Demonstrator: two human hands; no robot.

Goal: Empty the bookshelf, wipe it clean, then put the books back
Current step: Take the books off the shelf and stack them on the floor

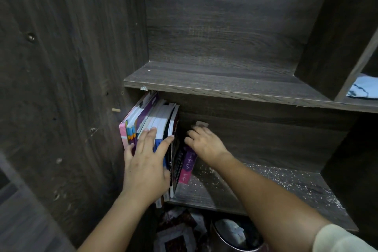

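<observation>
I judge the dark bookshelf [225,26] not yet emptied: its lower shelf [286,188] is speckled with dust, and the row of books [155,120] stands at its left end. My left hand [147,161] lies flat on them, fingers straight, while my right hand [204,143] curls round the leaning purple book [187,166]. Next I'd draw that one out, bracing the rest upright

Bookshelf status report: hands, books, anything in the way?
Left hand flat against the book row. Right hand grips the leaning purple book. White specks litter the shelf board; nothing blocks the hands.
</observation>
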